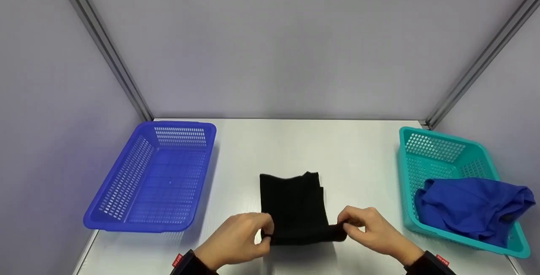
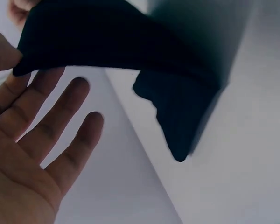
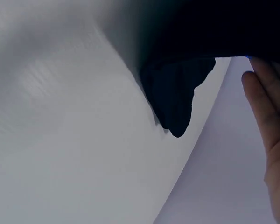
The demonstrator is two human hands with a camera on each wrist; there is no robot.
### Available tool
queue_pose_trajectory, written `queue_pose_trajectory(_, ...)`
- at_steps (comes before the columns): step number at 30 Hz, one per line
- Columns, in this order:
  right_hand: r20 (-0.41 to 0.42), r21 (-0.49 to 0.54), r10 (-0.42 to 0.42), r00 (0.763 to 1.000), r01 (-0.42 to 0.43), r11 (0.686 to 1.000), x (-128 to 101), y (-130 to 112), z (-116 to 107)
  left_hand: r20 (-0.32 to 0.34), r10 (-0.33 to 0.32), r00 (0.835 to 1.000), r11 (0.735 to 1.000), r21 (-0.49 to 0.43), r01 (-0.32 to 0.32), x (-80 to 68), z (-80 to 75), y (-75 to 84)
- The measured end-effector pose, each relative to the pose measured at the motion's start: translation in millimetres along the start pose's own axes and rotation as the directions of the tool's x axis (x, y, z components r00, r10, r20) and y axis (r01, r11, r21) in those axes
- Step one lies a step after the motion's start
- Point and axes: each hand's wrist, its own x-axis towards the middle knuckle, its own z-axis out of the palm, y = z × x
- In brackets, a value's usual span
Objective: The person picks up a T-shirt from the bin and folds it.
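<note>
**Black cloth held at both near corners**

A folded black cloth (image 1: 295,207) is laid on the white table (image 1: 363,161), near its front edge and about midway between two baskets. Its near edge is gripped at both ends. The left corner is pinched by the left hand (image 1: 236,239) between thumb and forefinger; in the left wrist view the other fingers (image 2: 60,116) are seen stretched out and relaxed below the cloth (image 2: 130,42), which is lifted clear of the surface there. The right corner is pinched by the right hand (image 1: 371,228), thumb and forefinger closed on the fabric; in the right wrist view the cloth (image 3: 186,88) is seen hanging above the table, with straight fingers (image 3: 266,116) beside it. The far part of the cloth is left lying flat on the table.

A blue basket (image 1: 126,220) is placed at the left side of the table, well apart from the cloth. A teal basket (image 1: 407,173) is placed at the right side, and a crumpled blue garment (image 1: 472,207) is held in it, partly draped over its near rim. Grey walls are seen behind and to both sides.
</note>
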Motion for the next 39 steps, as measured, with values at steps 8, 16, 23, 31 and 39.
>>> queue_pose_trajectory(8,0.128,0.321,0.324,0.937,-0.348,0.881,14,1,-5,0.173,-0.171,0.97,0.947,-0.242,0.21,16.2,-14.3,-17.1)
queue_pose_trajectory(16,-0.08,0.141,0.537,0.84,-0.523,0.84,38,27,2,0.043,-0.342,0.939,0.934,-0.097,0.345,51.0,0.0,-41.1)
queue_pose_trajectory(23,-0.176,0.024,0.591,0.787,-0.597,0.802,53,51,9,-0.081,-0.371,0.925,0.926,0.044,0.375,73.4,18.0,-57.6)
queue_pose_trajectory(31,-0.241,-0.109,0.599,0.764,-0.634,0.765,62,79,30,-0.175,-0.391,0.903,0.904,0.113,0.413,82.4,52.1,-83.1)
queue_pose_trajectory(39,-0.281,-0.116,0.639,0.717,-0.686,0.718,61,101,52,-0.208,-0.528,0.823,0.832,0.068,0.551,86.1,77.7,-96.0)
